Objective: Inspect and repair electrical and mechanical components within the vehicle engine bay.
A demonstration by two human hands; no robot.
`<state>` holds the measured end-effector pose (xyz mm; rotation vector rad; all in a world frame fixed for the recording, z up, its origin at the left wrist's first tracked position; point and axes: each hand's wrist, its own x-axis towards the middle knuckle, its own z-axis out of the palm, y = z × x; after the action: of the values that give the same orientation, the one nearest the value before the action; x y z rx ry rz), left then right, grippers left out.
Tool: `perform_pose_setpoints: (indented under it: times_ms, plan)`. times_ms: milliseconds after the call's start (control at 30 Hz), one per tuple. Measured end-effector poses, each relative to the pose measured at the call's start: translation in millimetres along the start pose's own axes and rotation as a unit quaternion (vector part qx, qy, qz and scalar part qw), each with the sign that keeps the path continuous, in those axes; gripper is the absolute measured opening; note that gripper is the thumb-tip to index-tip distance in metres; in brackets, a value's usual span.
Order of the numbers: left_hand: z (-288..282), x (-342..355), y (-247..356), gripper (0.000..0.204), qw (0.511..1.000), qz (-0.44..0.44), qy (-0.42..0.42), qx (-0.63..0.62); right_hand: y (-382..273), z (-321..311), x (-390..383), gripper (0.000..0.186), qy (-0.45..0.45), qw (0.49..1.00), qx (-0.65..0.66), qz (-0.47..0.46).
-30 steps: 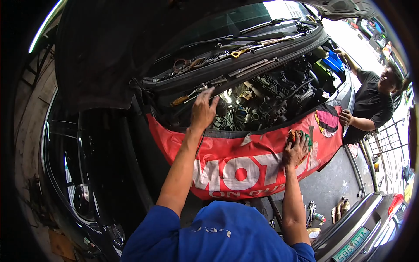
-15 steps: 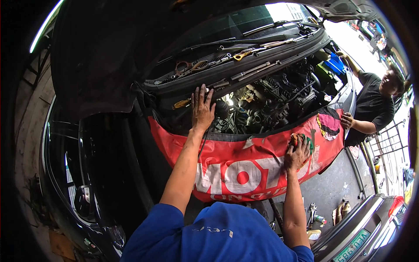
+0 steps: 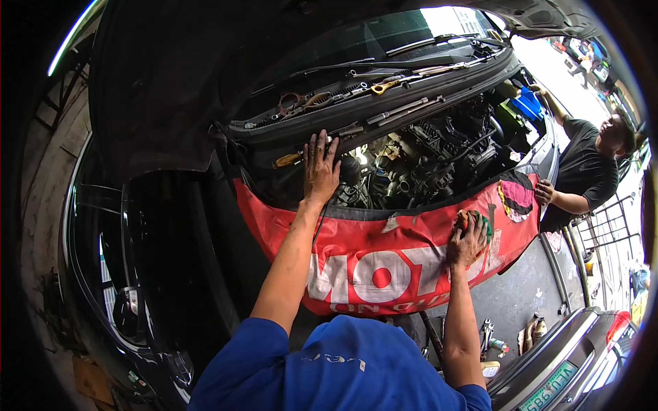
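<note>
Left hand [image 3: 320, 177] flattened, fingers spread loose | amber-handled tool [image 3: 287, 160] frame-left beside them, slanting up-right | right hand [image 3: 467, 245] farther, clutching rag [image 3: 489, 231]

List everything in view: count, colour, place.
hood: one, black, raised, top left
windshield: one, dark, top
engine: one, dark, centre
cover: one, red and white, before engine
rag: one, orange and green, on cover
tool handle: one, yellow, left of engine
wrench: one, yellow, below windshield
tools: several, silver, behind engine
parked car: one, black, left
second car: one, grey, lower right
co-worker: one, black shirt, right
shirt: one, blue, bottom
left hand: one, bare, left of engine
right hand: one, bare, on rag
</note>
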<state>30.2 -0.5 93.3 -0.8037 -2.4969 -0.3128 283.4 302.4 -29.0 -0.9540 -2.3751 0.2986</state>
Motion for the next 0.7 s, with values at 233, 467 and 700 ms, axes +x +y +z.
perform_pose_setpoints:
  times_ms: [233, 467, 700]
  plan:
    - [-5, 1, -3, 0.065, 0.998, -0.005, -0.003, -0.069, 1, 0, 1, 0.053, 0.007, 1.000, -0.005, -0.005]
    - [-4, 1, -2, 0.064, 0.997, -0.007, 0.007, -0.075, -2, -4, 1, 0.051, 0.008, 1.000, 0.000, -0.001]
    - [-4, 5, 27, 0.059, 0.991, -0.019, 0.077, -0.106, -3, -5, 2, 0.050, 0.007, 1.000, -0.015, -0.004]
